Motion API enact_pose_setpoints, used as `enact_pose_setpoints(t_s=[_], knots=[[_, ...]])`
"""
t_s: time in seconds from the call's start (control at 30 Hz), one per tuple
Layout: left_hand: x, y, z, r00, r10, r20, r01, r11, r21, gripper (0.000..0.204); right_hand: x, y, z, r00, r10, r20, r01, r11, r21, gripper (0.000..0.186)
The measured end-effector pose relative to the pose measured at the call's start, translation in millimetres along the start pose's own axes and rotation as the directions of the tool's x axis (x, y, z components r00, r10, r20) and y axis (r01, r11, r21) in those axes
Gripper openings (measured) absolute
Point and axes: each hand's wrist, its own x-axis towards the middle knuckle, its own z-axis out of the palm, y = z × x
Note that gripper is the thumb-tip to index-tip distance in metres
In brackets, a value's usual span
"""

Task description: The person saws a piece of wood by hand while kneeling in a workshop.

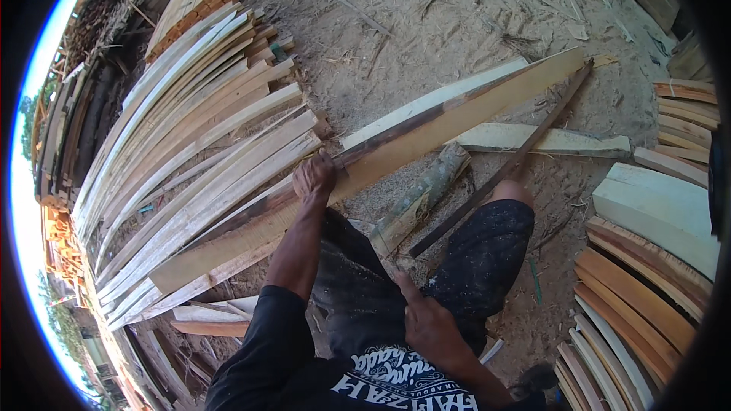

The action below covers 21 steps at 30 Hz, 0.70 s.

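Note:
My left hand (pixel 314 176) is closed over the upper edge of a long pale plank (pixel 426 133) with a dark bark strip along that edge. The plank slants across in front of me from lower left to upper right. My right hand (pixel 430 327) is over my lap, index finger stretched forward and the other fingers curled. What it holds, if anything, is hidden. Between the plank and my knees lies a short bark-covered log (pixel 422 198). A thin dark wooden strip (pixel 495 175) runs past my right knee toward the plank's far end.
Stacked sawn boards (pixel 205 106) lie to the left, with a pile of short timber (pixel 194 4) behind. Curved planks (pixel 636 289) are stacked at the right. A pale plank (pixel 541 139) lies across the sandy ground (pixel 442 23), which is strewn with wood scraps.

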Motion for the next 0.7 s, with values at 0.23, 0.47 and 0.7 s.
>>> enact_pose_setpoints(t_s=[0.23,0.47,0.7], knots=[[-8.2,22.8,-5.5,0.997,0.073,-0.035,-0.072,0.997,0.026,0.052,172.7,23.0,30.3,0.933,-0.254,-0.256,0.252,0.967,-0.044,0.075],[9.9,-12.5,10.1,0.999,-0.013,-0.035,0.014,0.999,0.049,0.054,5.2,5.2,10.9,0.998,-0.054,-0.035,0.055,0.998,0.025,0.074],[-3.5,26.5,-17.3,0.999,0.043,0.002,-0.043,0.998,0.044,0.053,166.9,23.0,33.6,0.957,-0.194,-0.216,0.198,0.980,-0.004,0.073]])
